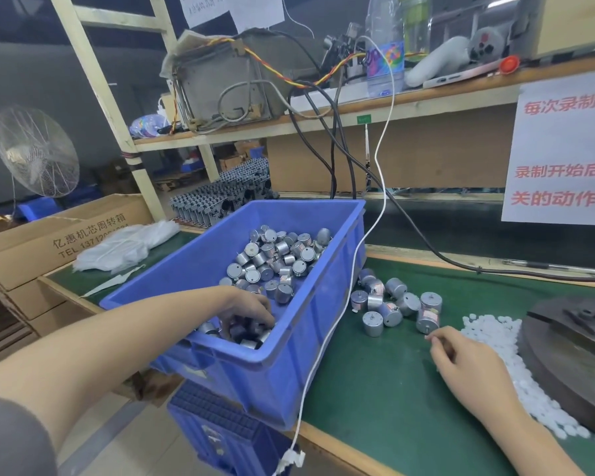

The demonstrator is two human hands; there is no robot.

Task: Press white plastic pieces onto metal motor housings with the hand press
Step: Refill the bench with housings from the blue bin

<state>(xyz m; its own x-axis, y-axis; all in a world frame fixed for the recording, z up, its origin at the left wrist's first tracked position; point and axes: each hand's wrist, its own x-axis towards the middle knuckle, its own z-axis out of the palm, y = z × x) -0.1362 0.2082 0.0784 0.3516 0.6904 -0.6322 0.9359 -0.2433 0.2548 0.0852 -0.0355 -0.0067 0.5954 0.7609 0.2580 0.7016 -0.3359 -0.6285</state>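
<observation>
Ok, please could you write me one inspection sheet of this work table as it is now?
Surface: green mat on a wooden-edged table.
Job's things: blue bin holds motors; loose motors lie on the mat right of it; white pieces heaped beside the press base.
Clutter: plastic bags and cardboard box left of the bin.
Hands: left hand grips motors in the bin; right hand over the mat, fingers curled, hold unclear.
Cables: white cable hangs over the bin's right rim; black cables run from the shelf.
Surroundings: shelf with bottle, fan, paper notice.
</observation>
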